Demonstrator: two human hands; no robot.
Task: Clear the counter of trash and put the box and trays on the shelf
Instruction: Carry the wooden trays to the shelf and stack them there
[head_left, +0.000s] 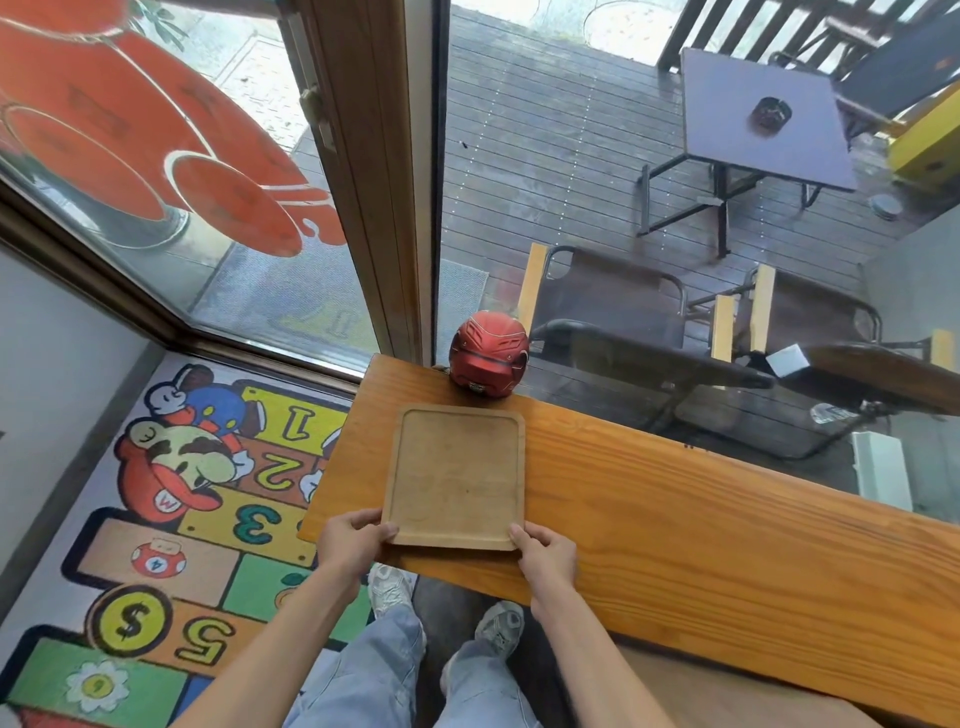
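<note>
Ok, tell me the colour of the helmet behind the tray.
Red helmet, with thin pale lines, seen in the head view.

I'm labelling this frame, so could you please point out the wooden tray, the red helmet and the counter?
wooden tray (457, 475): head view, bare centre.
red helmet (488, 353): head view, shell.
counter (701, 530): head view, bare top.

Cartoon hopscotch floor mat (171, 519), wood-framed window (374, 171), dark deck outside, table (763, 119), chairs (613, 306)
</note>
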